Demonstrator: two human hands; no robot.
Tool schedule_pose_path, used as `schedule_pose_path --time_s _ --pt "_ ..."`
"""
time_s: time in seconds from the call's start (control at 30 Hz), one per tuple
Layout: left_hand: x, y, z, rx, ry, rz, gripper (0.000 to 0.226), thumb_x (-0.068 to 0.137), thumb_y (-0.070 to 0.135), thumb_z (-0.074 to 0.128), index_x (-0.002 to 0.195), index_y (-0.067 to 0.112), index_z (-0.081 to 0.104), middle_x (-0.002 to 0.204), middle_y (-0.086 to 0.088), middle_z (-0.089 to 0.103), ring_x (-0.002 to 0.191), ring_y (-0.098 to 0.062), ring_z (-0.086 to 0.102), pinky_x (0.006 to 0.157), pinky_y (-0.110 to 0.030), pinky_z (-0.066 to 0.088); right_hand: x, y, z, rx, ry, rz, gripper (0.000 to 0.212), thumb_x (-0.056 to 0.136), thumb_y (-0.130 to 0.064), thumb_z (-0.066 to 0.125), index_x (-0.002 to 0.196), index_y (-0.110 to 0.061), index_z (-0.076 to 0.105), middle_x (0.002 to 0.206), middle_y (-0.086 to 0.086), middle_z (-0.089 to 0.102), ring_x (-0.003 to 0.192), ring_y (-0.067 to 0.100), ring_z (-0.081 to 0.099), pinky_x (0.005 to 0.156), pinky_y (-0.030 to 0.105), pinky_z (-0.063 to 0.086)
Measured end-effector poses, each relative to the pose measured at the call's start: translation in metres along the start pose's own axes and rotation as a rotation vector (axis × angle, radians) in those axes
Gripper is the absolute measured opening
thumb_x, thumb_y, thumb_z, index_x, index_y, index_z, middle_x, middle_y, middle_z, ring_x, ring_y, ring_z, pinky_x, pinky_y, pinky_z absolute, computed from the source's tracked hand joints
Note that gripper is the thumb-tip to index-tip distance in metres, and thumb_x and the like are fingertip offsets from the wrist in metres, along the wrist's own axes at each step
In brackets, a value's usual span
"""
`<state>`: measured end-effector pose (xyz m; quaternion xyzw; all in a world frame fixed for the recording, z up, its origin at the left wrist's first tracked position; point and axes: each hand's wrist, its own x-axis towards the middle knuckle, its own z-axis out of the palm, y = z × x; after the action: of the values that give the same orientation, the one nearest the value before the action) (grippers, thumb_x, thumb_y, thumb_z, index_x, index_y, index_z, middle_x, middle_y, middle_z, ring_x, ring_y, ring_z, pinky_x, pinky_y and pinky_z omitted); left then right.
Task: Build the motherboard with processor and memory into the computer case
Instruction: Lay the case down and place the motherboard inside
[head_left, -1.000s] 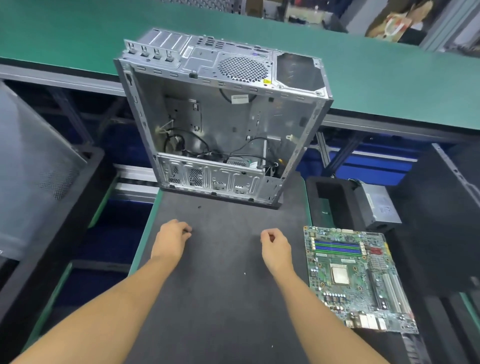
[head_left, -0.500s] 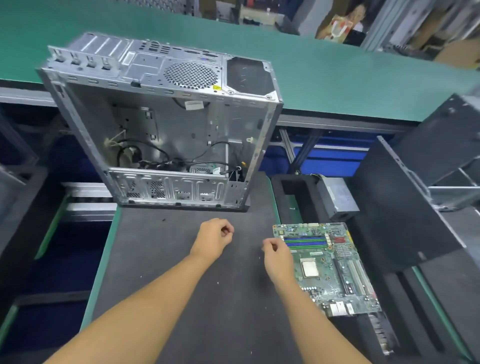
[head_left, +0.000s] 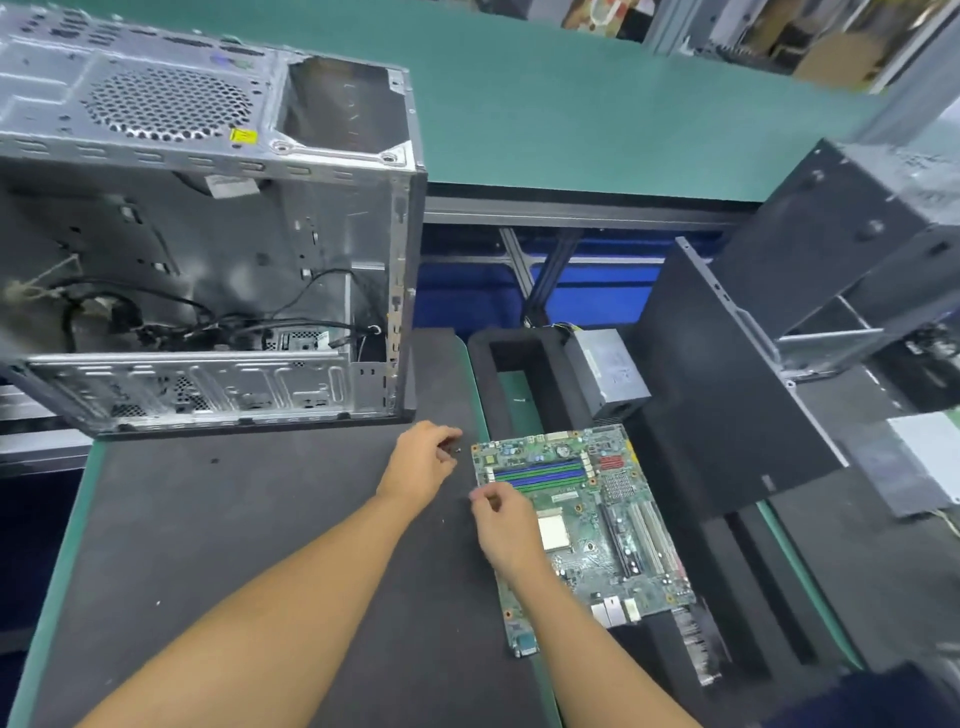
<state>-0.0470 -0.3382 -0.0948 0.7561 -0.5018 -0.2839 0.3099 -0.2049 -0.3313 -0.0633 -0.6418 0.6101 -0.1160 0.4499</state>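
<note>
The open metal computer case (head_left: 218, 260) lies on its side at the back left of the dark mat, with loose black cables inside. The green motherboard (head_left: 597, 525) lies flat at the mat's right edge, with blue and green memory sticks and a square processor on it. My left hand (head_left: 421, 467) hovers just left of the board's far left corner, fingers curled and apart from the board. My right hand (head_left: 506, 525) rests over the board's left edge, fingers loosely curled, thumb and fingertips near the edge; I cannot tell whether it grips the board.
A grey power supply (head_left: 608, 369) leans in a black foam holder (head_left: 498, 384) behind the motherboard. Black case panels (head_left: 727, 395) stand tilted at the right. A green conveyor surface (head_left: 571, 104) runs across the back. A small screw (head_left: 214, 460) lies on the mat.
Both hands moved right across the mat to the motherboard's left edge. The camera view swung right, so the case shifted left in the frame.
</note>
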Motion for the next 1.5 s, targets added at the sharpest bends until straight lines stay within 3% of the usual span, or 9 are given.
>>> schedule_pose_path --time_s 0.1,0.3,0.43,0.53,0.73,1.0,1.07,1.33,1.5 --pt "-0.023 -0.019 -0.025 -0.055 0.102 0.013 0.03 0.083 0.002 0.068 0.109 0.017 0.069 0.095 0.005 0.058 0.074 -0.007 0.061 0.075 -0.009 0.045 0.003 -0.01 0.012 0.007 -0.016 -0.029 0.013 0.097 -0.019 0.055 0.096 -0.027 0.065 0.089 -0.016 0.063 0.081 -0.002 0.057 0.062 0.005 0.038" --pt "-0.069 -0.094 -0.1 0.018 0.534 -0.342 0.022 0.09 0.009 0.064 0.111 0.009 0.057 0.108 -0.004 0.048 0.087 -0.021 0.053 0.082 -0.033 0.046 -0.002 -0.041 0.05 0.043 -0.085 -0.085 0.018 0.097 -0.016 0.054 0.09 -0.029 0.064 0.088 -0.014 0.063 0.08 0.004 0.058 0.06 0.007 0.037" --pt "-0.074 -0.124 -0.121 0.001 0.578 -0.49 0.038 0.091 0.012 0.065 0.126 0.0 0.053 0.122 -0.014 0.045 0.093 -0.025 0.053 0.093 -0.035 0.043 -0.01 -0.05 0.069 0.031 -0.141 -0.112 0.02 0.096 -0.018 0.053 0.086 -0.033 0.062 0.086 -0.012 0.066 0.074 -0.001 0.058 0.055 0.006 0.039" --pt "-0.067 -0.128 -0.122 -0.029 0.626 -0.548 0.033 0.093 0.01 0.062 0.123 0.0 0.056 0.123 -0.018 0.046 0.097 -0.03 0.055 0.093 -0.038 0.042 -0.013 -0.045 0.071 0.029 -0.153 -0.108 0.02 0.095 -0.017 0.054 0.086 -0.033 0.062 0.088 -0.011 0.065 0.077 0.0 0.058 0.06 0.007 0.04" --pt "-0.055 -0.136 -0.136 0.088 0.553 -0.552 0.013 0.093 0.005 0.055 0.098 0.003 0.067 0.107 -0.018 0.056 0.089 -0.036 0.055 0.076 -0.039 0.044 -0.011 -0.032 0.059 0.041 -0.112 -0.049 0.017 0.095 -0.016 0.054 0.09 -0.029 0.065 0.089 -0.01 0.066 0.075 0.003 0.059 0.065 0.017 0.044" --pt "-0.039 -0.042 -0.05 -0.011 0.189 0.041 0.014 0.083 0.004 0.071 0.092 0.015 0.07 0.084 0.005 0.063 0.07 -0.007 0.057 0.075 -0.022 0.05 -0.005 -0.031 0.042 0.069 -0.038 -0.053 0.017 0.097 -0.016 0.054 0.091 -0.029 0.062 0.09 -0.01 0.066 0.082 0.009 0.06 0.068 0.015 0.042" --pt "-0.026 -0.02 -0.028 -0.06 0.151 0.045 0.015 0.083 0.003 0.069 0.093 0.016 0.07 0.085 0.006 0.064 0.074 -0.009 0.06 0.077 -0.025 0.052 -0.001 -0.028 0.03 0.082 -0.003 -0.043 0.017 0.097 -0.015 0.054 0.091 -0.028 0.061 0.088 -0.011 0.064 0.08 0.007 0.059 0.064 0.011 0.04" --pt "0.015 0.01 0.006 -0.002 0.162 -0.099 0.017 0.088 0.013 0.065 0.094 0.029 0.068 0.087 0.014 0.068 0.079 -0.009 0.06 0.07 -0.03 0.053 0.012 -0.005 -0.005 0.108 0.045 0.011 0.017 0.097 -0.016 0.052 0.089 -0.029 0.06 0.084 -0.009 0.063 0.074 0.011 0.057 0.067 0.025 0.046" --pt "0.014 0.005 0.009 -0.077 0.154 -0.126 0.025 0.089 0.01 0.065 0.104 0.029 0.071 0.096 0.016 0.071 0.086 -0.006 0.063 0.08 -0.028 0.054 0.013 -0.001 -0.006 0.094 0.027 0.01 0.016 0.097 -0.018 0.051 0.089 -0.028 0.06 0.086 -0.008 0.064 0.078 0.012 0.058 0.07 0.027 0.047"
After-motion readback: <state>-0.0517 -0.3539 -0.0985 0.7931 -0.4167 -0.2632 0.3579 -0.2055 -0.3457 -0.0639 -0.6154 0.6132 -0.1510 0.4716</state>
